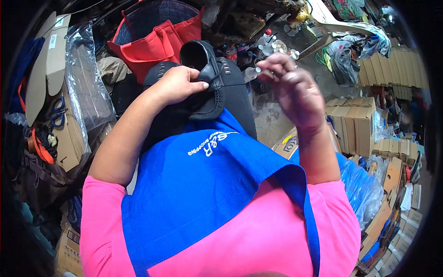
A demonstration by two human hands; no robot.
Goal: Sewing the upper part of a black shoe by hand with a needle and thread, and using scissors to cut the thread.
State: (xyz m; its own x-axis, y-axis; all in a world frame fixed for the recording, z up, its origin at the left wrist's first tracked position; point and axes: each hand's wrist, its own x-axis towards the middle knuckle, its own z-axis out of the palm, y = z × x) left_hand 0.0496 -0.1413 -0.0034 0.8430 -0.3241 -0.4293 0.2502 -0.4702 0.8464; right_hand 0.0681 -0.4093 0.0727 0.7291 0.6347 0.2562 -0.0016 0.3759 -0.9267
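Note:
A black shoe (208, 104) with coarse stitching round its toe rests on my lap, its opening facing away from me. My left hand (179, 85) grips its side, the thumb pressed on the upper. Off to the right, my right hand (297, 87) is raised and smeared by motion. Its fingers are curled together near a small clear plastic container (250, 74); whether they touch it I cannot tell. A thin dark thread (233, 85) stretches from the shoe toward that hand. The blue apron (198, 184) lies under the shoe's toe.
A red bag (159, 44) stands beyond my knees. Scissors with blue handles (58, 111) lie at the left by cardboard pieces and clear plastic (90, 78). Bottles (267, 41) clutter the floor ahead. Stacked cardboard boxes (353, 124) line the right side.

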